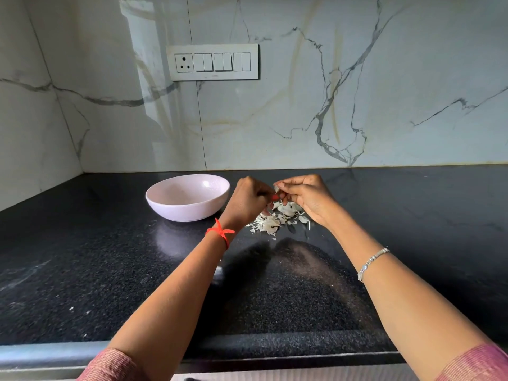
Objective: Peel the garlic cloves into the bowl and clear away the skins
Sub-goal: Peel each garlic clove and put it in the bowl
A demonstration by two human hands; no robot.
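Observation:
A pale pink bowl (pixel 188 198) stands on the black counter (pixel 110 270), left of my hands; its inside is hidden by the near rim. My left hand (pixel 247 200) and my right hand (pixel 303 195) meet above the counter, fingers curled, together pinching a small garlic clove (pixel 276 189) with pale skin on it. Under them lies a loose pile of white garlic skins (pixel 277 220), with what may be cloves among them.
A marble wall with a switch panel (pixel 213 62) rises behind the counter, and a side wall closes off the left. The counter's front edge (pixel 247 350) runs just below my forearms. Tiny skin flecks (pixel 72 308) dot the counter at the left.

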